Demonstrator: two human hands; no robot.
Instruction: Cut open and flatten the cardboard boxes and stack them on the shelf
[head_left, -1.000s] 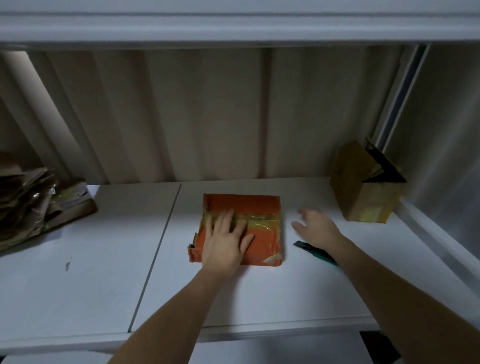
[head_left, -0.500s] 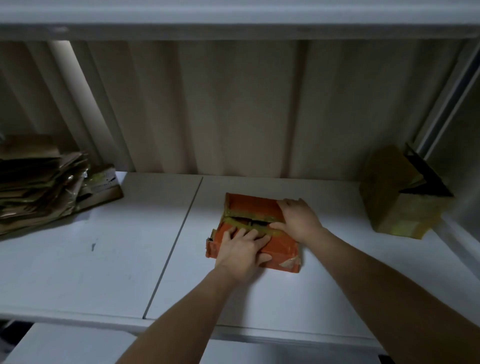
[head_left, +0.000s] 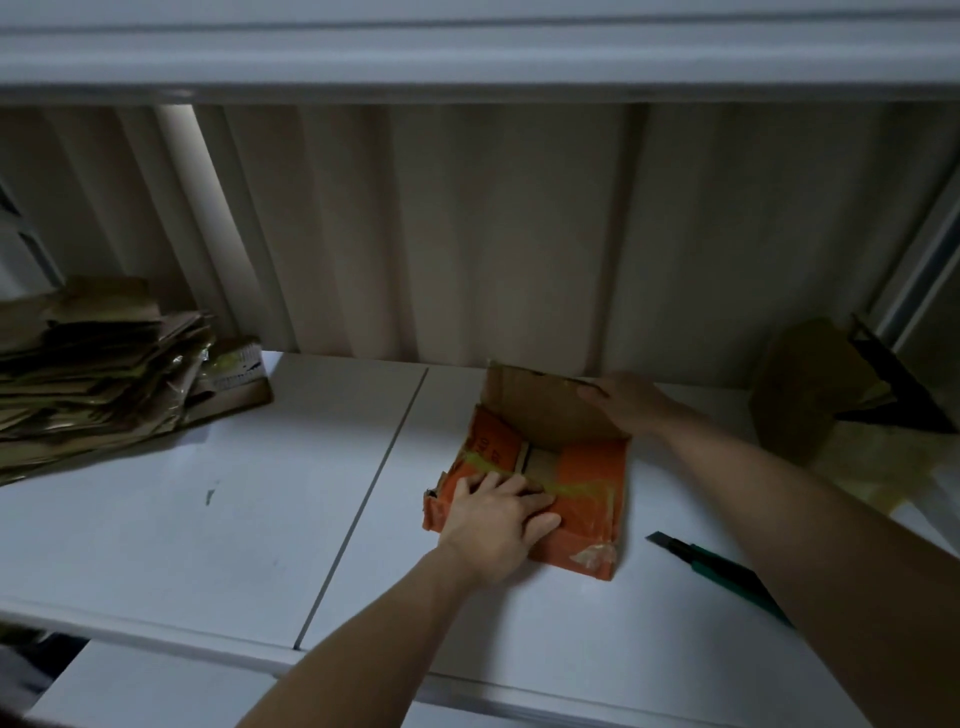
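An orange cardboard box (head_left: 587, 525) with yellow tape lies on the white shelf (head_left: 260, 519), slightly right of centre. Its far top flap (head_left: 540, 410) stands raised, brown inside showing. My right hand (head_left: 628, 402) grips the right end of that flap, thumb on its inner face. My left hand (head_left: 498, 514) presses flat on the near left part of the box top, fingers spread. A green utility knife (head_left: 711, 564) lies on the shelf to the right of the box, partly under my right forearm.
A pile of flattened cardboard (head_left: 98, 364) sits at the far left of the shelf. A brown box (head_left: 810, 389) with open flaps stands at the far right near a black bracket. Another shelf board runs overhead; a ribbed wall closes the back.
My right hand left the knife, reached the box top and has lifted the far flap upright. My left hand slid toward the near left part of the box top.
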